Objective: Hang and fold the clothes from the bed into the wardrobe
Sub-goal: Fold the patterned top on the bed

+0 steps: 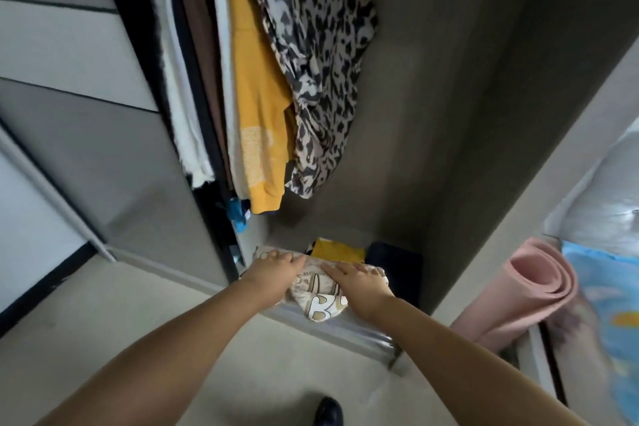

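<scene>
— Hanging at the left of the wardrobe [466, 114]?
— Crowding there: white garments [183, 107], a brown one [200, 62], a yellow top [256, 107], a leopard-print piece [318, 55].
— Lying on the wardrobe floor?
— Resting at the front edge, a folded cream printed garment [318, 290]; sitting behind it, a yellow fold [340, 251] and a dark pile [394, 266].
— Grip?
— Pressing flat on the cream garment: left hand [273, 273], right hand [359, 284], fingers spread.
— Leaning at the right?
— Standing outside, a pink rolled mat [532, 284].
</scene>
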Tool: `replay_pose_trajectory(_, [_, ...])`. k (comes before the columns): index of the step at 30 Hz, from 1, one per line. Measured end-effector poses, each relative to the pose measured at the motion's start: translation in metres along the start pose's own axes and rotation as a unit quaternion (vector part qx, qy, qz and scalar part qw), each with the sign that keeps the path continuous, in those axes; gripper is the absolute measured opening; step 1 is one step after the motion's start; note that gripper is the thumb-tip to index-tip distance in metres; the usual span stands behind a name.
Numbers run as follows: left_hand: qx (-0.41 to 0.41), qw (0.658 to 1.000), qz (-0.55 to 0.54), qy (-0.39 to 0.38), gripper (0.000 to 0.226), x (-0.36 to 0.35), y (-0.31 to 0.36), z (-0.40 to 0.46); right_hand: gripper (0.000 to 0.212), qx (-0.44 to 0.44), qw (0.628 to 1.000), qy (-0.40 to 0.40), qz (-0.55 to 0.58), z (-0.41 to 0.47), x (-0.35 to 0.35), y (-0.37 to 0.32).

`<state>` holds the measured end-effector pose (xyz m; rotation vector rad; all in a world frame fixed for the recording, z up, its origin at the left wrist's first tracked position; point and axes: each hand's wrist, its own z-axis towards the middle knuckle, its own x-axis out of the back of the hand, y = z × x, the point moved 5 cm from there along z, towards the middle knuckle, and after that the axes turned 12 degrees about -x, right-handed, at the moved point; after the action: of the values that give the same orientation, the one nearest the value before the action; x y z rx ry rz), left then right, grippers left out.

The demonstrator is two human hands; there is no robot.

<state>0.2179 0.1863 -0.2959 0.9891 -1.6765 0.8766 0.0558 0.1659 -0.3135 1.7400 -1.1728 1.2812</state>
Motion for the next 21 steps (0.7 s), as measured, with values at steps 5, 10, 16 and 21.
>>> replay_pose_trajectory(5, [-0.027, 0.999, -0.032, -0.022, 0.060, -0.018, -0.045, 0.101, 0.083, -0.023, 0.999, -0.037, 0.019, 0.098, -0.003, 0.033])
replay_pose_trajectory(10, [-0.057, 0.993, -0.062, -0.079, 0.062, -0.095, -0.063, 0.190, 0.079, -0.050, 0.995, -0.090, 0.002, 0.180, -0.069, 0.057])
replay_pose_trajectory(16, [-0.122, 0.987, -0.044, -0.092, 0.057, -0.207, -0.078, 0.299, 0.068, -0.118, 0.986, -0.115, 0.023, 0.286, -0.185, 0.083])
replay_pose_trajectory(21, [-0.145, 0.987, -0.047, -0.060, 0.059, -0.278, -0.107, 0.411, 0.070, -0.150, 0.984, -0.065, 0.065, 0.390, -0.260, 0.112])
